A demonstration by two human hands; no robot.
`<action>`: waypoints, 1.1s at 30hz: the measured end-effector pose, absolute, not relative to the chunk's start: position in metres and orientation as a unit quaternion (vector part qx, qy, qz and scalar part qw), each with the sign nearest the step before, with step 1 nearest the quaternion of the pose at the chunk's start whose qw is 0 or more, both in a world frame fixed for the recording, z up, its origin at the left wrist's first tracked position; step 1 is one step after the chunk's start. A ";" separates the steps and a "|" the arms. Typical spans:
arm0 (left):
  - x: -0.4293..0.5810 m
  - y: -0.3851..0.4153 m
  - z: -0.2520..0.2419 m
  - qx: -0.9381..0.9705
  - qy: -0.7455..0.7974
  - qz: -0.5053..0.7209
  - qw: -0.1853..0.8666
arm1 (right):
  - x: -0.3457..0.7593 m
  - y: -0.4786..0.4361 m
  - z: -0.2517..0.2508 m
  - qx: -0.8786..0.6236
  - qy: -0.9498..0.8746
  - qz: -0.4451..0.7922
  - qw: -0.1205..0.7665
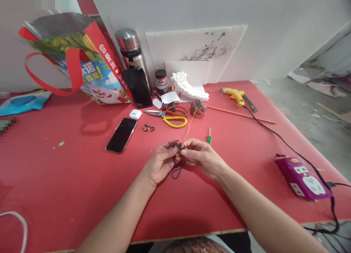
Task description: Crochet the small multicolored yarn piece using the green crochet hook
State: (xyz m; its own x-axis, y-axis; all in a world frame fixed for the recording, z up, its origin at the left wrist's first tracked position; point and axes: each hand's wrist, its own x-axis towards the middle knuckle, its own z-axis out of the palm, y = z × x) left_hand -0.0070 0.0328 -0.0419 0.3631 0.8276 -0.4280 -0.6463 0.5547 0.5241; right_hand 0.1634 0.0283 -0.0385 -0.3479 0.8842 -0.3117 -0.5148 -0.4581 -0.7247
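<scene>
"Yarn piece (180, 146), is it, there in the middle?"

"Yes. From where I stand, it's over the near side of the red table (82, 194), nipped from both sides. The left hand (161, 161) has one edge between thumb and fingers; the right hand (202, 156) pinches the other edge the same way."

"And the ball (197, 107) farther back?"

"Small and wound loosely enough, I'd guess, to roll at a tug."

"How would the piece itself handle?"

"Next to no weight, I'd say. It looks soft and a little springy, so it should squash rather than break, and yarn rarely slips on bare skin. Being so little is the trouble: the fingers cover much of it, and I can't make out its far side."

"Where would you take hold?"

"At the dense, bunched part, with fingertips only. Not by the dark loop (177, 177) hanging below; that looks limp and could snag or draw out."

"Nor the orange strand (188, 128)?"

"Thinnest of all. It runs from the ball to the fingers, and I'd leave it slack."
</scene>
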 end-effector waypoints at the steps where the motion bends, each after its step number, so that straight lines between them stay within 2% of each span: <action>1: -0.007 0.032 -0.041 0.137 0.337 0.452 0.815 | 0.164 0.028 -0.038 -0.351 -0.270 0.780 0.442; 23: -0.012 0.026 -0.026 0.308 0.406 0.455 0.730 | 0.171 0.031 -0.038 -0.374 -0.306 0.754 0.445; 33: -0.014 0.027 -0.027 0.297 0.381 0.431 0.762 | 0.170 0.029 -0.037 -0.357 -0.252 0.791 0.428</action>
State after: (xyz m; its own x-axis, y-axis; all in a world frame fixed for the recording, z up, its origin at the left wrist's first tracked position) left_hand -0.0136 0.0266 -0.0270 0.3392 0.8831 -0.3243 -0.4307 0.4522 0.7810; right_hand 0.1701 0.0290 -0.0372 -0.3776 0.8575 -0.3496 -0.4978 -0.5063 -0.7041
